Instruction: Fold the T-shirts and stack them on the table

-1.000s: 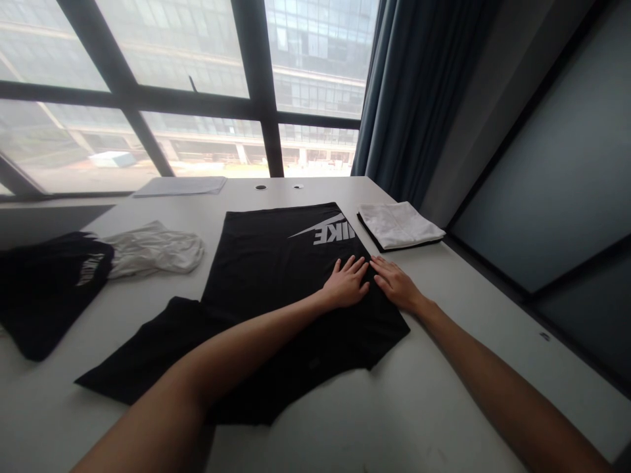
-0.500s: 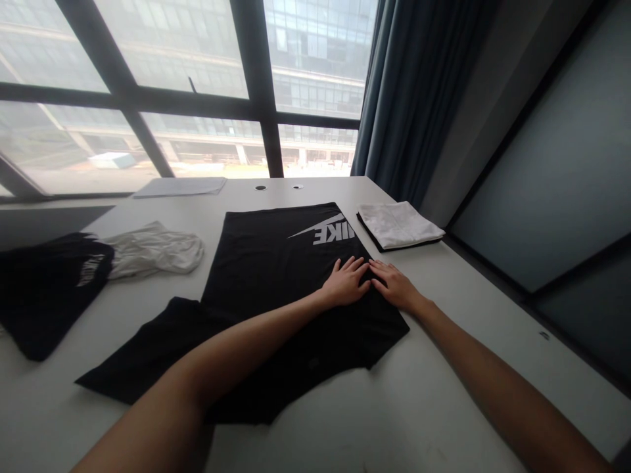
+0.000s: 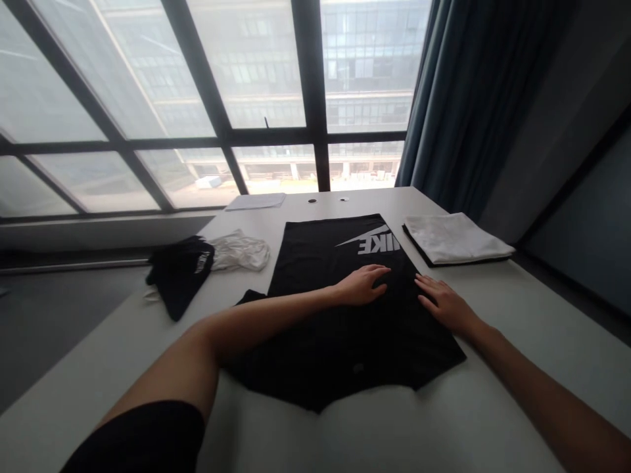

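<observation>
A black T-shirt (image 3: 340, 341) with a white Nike print lies spread on the white table, one side edge running up under my right hand. My left hand (image 3: 363, 286) is over the middle of the shirt, just below the print, fingers stretched and the thumb apart. My right hand (image 3: 446, 303) rests along the shirt's right edge with its fingers extended. Neither hand grips the cloth. My left forearm covers part of the shirt's left side and sleeve.
On the right, folded white cloth (image 3: 456, 238) sits on a black folded piece. A crumpled black garment (image 3: 182, 276) and a light one (image 3: 241, 251) lie at the left edge. Paper sheets (image 3: 256, 201) lie at the far end of the table (image 3: 522, 309), before the window.
My hands have moved apart, the left going away from the right edge over the shirt. The shirt's left sleeve is now mostly hidden by my arm. The camera view has shifted left.
</observation>
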{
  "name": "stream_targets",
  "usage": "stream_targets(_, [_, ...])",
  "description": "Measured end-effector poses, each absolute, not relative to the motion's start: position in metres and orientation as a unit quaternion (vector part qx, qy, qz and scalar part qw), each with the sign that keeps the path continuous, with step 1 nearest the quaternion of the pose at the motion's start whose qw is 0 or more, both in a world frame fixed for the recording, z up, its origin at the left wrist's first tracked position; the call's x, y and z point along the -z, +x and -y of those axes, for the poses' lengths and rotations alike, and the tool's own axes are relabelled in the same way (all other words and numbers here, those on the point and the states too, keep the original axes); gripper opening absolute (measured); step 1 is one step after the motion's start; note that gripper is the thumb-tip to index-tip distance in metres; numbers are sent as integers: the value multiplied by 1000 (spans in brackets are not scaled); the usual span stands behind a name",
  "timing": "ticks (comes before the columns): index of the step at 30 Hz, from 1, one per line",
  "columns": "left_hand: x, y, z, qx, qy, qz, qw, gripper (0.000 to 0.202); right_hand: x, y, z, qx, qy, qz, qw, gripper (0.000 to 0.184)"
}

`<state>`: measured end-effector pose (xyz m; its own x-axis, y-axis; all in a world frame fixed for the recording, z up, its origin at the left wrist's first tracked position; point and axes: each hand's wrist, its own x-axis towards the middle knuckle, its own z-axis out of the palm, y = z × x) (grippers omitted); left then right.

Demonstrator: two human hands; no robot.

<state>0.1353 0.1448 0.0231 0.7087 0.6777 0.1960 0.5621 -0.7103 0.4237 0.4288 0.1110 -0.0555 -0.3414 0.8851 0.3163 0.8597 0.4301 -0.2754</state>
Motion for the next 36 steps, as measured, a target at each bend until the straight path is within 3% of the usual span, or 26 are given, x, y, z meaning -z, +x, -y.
stream_targets(8, [-19, -22, -84, -177, 851, -470, 156, 43, 74, 438, -120, -32, -517, 825, 227, 55])
stream_targets(16, [-11, -115, -9, -231, 763, -601, 59, 39, 84, 453, -129, -56, -493, 820, 286, 57])
stream_targets(25, [7, -168, 21, -122, 602, -789, -30, 51, 22, 403, -114, -39, -484, 820, 303, 50])
stream_targets(30, [4, -178, 16, -100, 576, -809, 58, 44, -21, 311, -90, -55, -409, 866, 282, 45])
stream_targets(36, [-15, -181, 10, -163, 569, -782, 195, 25, -28, 226, -66, -113, -322, 902, 265, 41])
